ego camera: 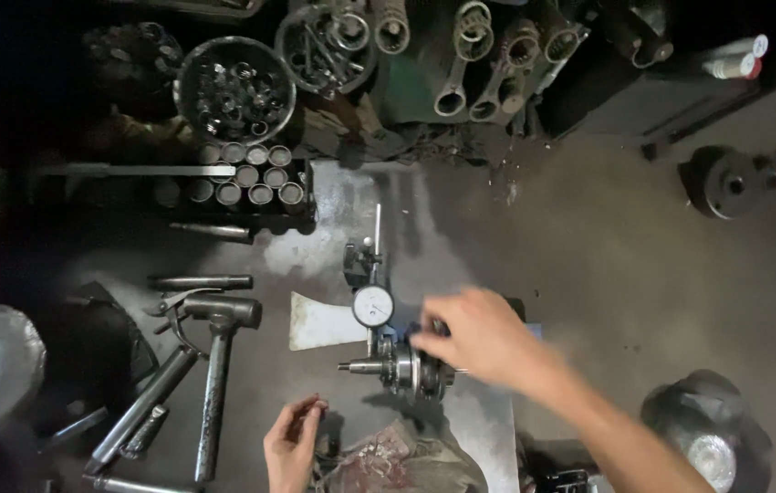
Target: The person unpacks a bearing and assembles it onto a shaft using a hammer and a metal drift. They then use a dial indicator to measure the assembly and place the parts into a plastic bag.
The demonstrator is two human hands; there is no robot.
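Right hand (484, 340) fingers grip the crankshaft (406, 368) under the dial gauge (372, 306); left hand (292, 445) fingers hang loosely curled, empty, near the desk's front edge.

On the table (588, 274), a crankshaft (406, 368) lies under the right hand (484, 338), a dial gauge (372, 306) just behind it. The left hand (292, 443) is nearer the camera, beside a rag (406, 461). A hammer (219, 365) lies to the left; a tray of sleeves (246, 178) and a bowl of parts (234, 91) lie behind it.

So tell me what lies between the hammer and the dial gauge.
In the head view, a pale wedge-shaped sheet lies flat on the bench between the hammer and the dial gauge.
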